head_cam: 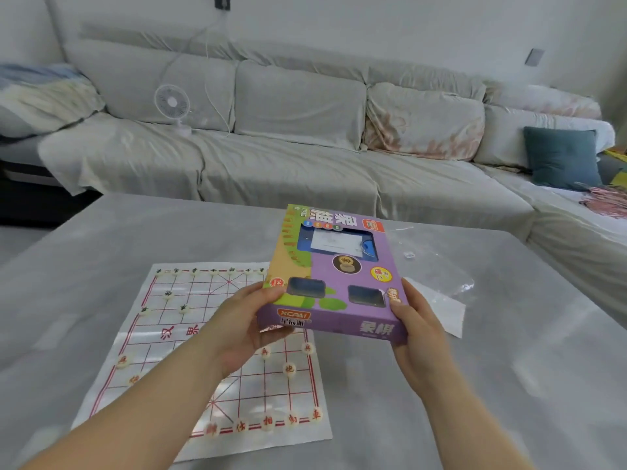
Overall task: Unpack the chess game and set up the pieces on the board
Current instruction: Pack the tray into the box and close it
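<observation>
The left hand [244, 320] grips the near left corner of the game box [339, 266], thumb on the top face and fingers curled beneath. The right hand [419, 329] grips the near right corner the same way, thumb on top and fingers under the edge. The box is purple with a green and yellow side panel and clear windows; it is held off the table, tilted up at the far end, with its left part over the right side of the board [163, 334]. The board is a white sheet with red grid lines, lying flat on the grey table [509, 385]. Round pale pieces stand on it: red-marked pieces [268, 421] along the near rows, dark-marked pieces [213, 272] along the far rows. Beyond the right hand, a white paper sheet [448, 312] and a clear plastic bag [437, 262] lie on the table. Behind the table stands a grey sofa [298, 137] carrying a small white fan [172, 102] and a blue cushion [561, 157].
</observation>
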Tool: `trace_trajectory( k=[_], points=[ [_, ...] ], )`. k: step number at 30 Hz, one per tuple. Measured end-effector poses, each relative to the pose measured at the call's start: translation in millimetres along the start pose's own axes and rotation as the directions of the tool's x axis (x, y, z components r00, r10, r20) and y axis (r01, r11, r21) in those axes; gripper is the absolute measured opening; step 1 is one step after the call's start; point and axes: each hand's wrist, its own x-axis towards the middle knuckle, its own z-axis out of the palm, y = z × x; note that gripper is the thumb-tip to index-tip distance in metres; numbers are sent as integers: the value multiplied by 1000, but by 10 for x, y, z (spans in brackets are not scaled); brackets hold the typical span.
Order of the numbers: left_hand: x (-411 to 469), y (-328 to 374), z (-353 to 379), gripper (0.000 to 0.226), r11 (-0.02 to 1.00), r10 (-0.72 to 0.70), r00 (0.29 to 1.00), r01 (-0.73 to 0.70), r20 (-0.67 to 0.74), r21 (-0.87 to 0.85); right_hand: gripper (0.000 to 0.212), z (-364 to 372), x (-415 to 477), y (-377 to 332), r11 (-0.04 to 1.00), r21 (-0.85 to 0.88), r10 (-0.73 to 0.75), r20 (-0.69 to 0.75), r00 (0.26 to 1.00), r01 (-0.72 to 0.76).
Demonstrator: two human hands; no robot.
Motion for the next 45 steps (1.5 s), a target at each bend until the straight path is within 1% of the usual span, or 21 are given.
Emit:
trace_trajectory(
  k=[3,5,7,9,13,15,17,19,21,24,26,28,30,33,36,38,40,42,44,45],
  points=[
    [29,177,-344,11,996,68,995,-71,-71,-46,28,426,249,92,999,-46,24,62,998,-21],
    [49,320,-620,13,992,116,986,-120,-118,-31,28,740,426,165,996,-89,44,124,991,-34],
    [93,493,-939,14,986,164,966,-168,-200,-3,21,1079,596,289,986,-163,73,187,980,-42],
    [164,689,-1284,15,977,210,932,-212,-294,26,18,1464,756,446,969,-246,91,248,964,-28],
    [329,1014,-1974,21,958,282,866,-275,-414,76,22,2274,1074,817,945,-322,156,300,941,-54],
    [408,1138,-2316,20,949,313,819,-292,-480,121,22,2653,1211,1018,936,-344,195,320,927,-78],
    [489,1239,-2665,13,942,331,772,-302,-542,145,27,2991,1325,1213,920,-381,237,352,905,-93],
    [586,1302,-2997,16,940,340,736,-292,-585,179,32,3267,1416,1383,906,-407,278,372,885,-113],
    [703,1324,-3298,23,935,355,702,-264,-618,236,32,3479,1510,1540,899,-421,294,382,876,-118],
    [926,1315,-3621,22,917,383,656,-188,-651,351,34,3675,1640,1748,872,-482,288,368,884,-83],
    [1080,1303,-3731,22,875,443,601,-127,-666,467,37,3742,1705,1852,837,-545,290,347,892,-60],
    [1201,1276,-3759,29,811,511,545,-49,-665,583,36,3762,1745,1921,809,-587,273,334,902,-28],
    [1292,1218,-3775,32,757,555,514,14,-654,654,36,3770,1777,1977,780,-626,257,325,910,4],
    [1392,1143,-3843,35,722,570,491,84,-659,687,35,3791,1849,2030,679,-729,233,319,919,82],
    [1497,1114,-3881,35,687,602,457,121,-655,716,34,3825,1936,2054,631,-768,231,320,919,109],
    [1555,1103,-3876,36,655,633,424,152,-647,740,35,3848,1975,2072,622,-775,233,320,919,112],
    [1624,1093,-3892,37,643,645,382,195,-662,740,36,3867,2012,2101,625,-771,227,328,917,120],
    [1682,1075,-3923,37,617,635,352,305,-688,725,36,3879,2027,2138,632,-763,211,340,916,137],
    [1701,1070,-3942,38,563,638,320,426,-700,708,36,3877,2038,2155,635,-754,193,364,911,167],
    [1697,1072,-3934,39,543,646,309,456,-698,705,37,3868,2040,2145,636,-751,195,379,905,178]
  ],
)
